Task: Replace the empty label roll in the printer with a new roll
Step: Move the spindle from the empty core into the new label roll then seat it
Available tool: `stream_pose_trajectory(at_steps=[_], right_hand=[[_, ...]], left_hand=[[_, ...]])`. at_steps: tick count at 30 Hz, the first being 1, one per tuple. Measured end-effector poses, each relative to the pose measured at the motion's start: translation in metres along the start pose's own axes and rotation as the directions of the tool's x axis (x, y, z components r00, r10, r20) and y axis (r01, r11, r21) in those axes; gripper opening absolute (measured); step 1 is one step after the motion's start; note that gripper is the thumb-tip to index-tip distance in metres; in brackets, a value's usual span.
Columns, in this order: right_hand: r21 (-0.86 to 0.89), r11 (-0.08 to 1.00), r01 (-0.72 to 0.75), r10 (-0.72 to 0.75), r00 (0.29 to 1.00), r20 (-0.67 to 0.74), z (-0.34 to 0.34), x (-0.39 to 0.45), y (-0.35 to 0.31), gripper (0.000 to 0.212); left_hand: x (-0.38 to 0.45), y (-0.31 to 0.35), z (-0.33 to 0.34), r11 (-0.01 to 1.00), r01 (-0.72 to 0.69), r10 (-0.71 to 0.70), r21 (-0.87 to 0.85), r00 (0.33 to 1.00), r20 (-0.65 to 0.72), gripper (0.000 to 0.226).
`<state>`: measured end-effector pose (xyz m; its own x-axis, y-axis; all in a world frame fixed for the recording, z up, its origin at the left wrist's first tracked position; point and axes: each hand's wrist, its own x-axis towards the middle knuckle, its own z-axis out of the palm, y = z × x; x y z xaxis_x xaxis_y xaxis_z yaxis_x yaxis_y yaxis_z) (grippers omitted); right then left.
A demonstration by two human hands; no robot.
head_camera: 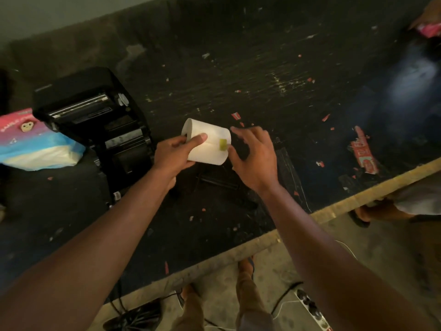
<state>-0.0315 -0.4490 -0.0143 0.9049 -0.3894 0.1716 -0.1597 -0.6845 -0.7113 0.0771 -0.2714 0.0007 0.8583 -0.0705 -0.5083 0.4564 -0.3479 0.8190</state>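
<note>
Both hands meet above the counter [238, 68]. Your left hand [174, 156] grips the new roll [207, 144] by its left end, thumb on the outer wrap and fingers curled round the rim, seemingly into the core. Your right hand [253, 156] holds nothing; its fingers are spread and half curled, thumb tip touching or just beside the yellow tab [223, 145] that seals the loose end. The roll is held clear of the counter, axis roughly level, just right of the printer [95, 120]. The printer stands with its lid raised and its bay exposed; whether an empty core remains inside cannot be told. The step in hand appears to be unsealing the roll. The next move likely calls for a pinch on the tab's edge and a peel, while your left hand keeps the roll from turning. Both forearms reach forward, wrists nearly straight.
</note>
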Motion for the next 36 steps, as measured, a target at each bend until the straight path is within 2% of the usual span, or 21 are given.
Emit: stream_pose_trajectory(at_steps=[4,8,11,14,16,18,20,23,25,26,31,34,36], right_hand=[[-0.118,0.984,0.134,-0.123,0.988,0.095,0.002,-0.003,-0.025,0.038],[-0.025,0.991,0.13,-0.129,0.99,0.053,0.001,-0.015,-0.037,0.014],[0.073,0.989,0.132,-0.137,0.989,0.062,-0.002,-0.023,-0.038,0.01],[0.109,0.994,0.007,-0.011,0.999,0.03,-0.012,-0.027,-0.016,0.014],[0.014,0.985,-0.172,0.169,0.98,0.105,-0.016,-0.021,0.015,0.018],[-0.147,0.947,-0.287,0.313,0.927,0.205,-0.014,-0.014,0.042,0.023],[-0.238,0.919,-0.315,0.373,0.889,0.265,-0.006,-0.007,0.057,0.016],[-0.269,0.898,-0.349,0.426,0.845,0.324,0.011,0.003,0.065,0.007],[-0.307,0.889,-0.34,0.431,0.846,0.313,0.021,0.008,0.069,0.005],[-0.328,0.884,-0.335,0.433,0.851,0.297,0.023,0.01,0.07,0.004],[-0.291,0.874,-0.389,0.469,0.833,0.294,0.027,0.015,0.074,0.036],[-0.326,0.878,-0.351,0.458,0.815,0.355,0.029,0.021,0.071,0.05],[-0.38,0.889,-0.254,0.406,0.821,0.402,0.031,0.026,0.064,0.069]], left_hand=[[-0.022,-0.009,-0.012,0.992,0.039,-0.041,-0.117,0.999,-0.016,0.046],[-0.042,-0.021,-0.024,0.987,0.023,-0.03,-0.162,0.999,-0.043,0.038],[-0.054,-0.03,-0.033,0.974,0.047,-0.062,-0.221,0.996,-0.058,0.057],[-0.066,-0.034,-0.045,0.947,0.054,-0.083,-0.316,0.993,-0.081,0.064],[-0.074,-0.037,-0.054,0.932,0.052,-0.084,-0.36,0.994,-0.076,0.074],[-0.08,-0.04,-0.063,0.924,0.047,-0.076,-0.38,0.995,-0.061,0.074],[-0.084,-0.043,-0.071,0.914,0.05,-0.075,-0.403,0.996,-0.046,0.065],[-0.09,-0.045,-0.078,0.896,0.069,-0.087,-0.438,0.996,-0.02,0.04],[-0.093,-0.044,-0.082,0.88,0.079,-0.084,-0.469,0.996,0.008,0.026],[-0.095,-0.045,-0.085,0.87,0.08,-0.082,-0.486,0.996,0.018,0.028],[-0.1,-0.048,-0.1,0.817,0.109,-0.098,-0.566,0.994,0.05,0.052],[-0.104,-0.053,-0.113,0.794,0.114,-0.091,-0.597,0.994,0.068,0.062],[-0.107,-0.057,-0.121,0.786,0.109,-0.078,-0.608,0.994,0.077,0.063]])
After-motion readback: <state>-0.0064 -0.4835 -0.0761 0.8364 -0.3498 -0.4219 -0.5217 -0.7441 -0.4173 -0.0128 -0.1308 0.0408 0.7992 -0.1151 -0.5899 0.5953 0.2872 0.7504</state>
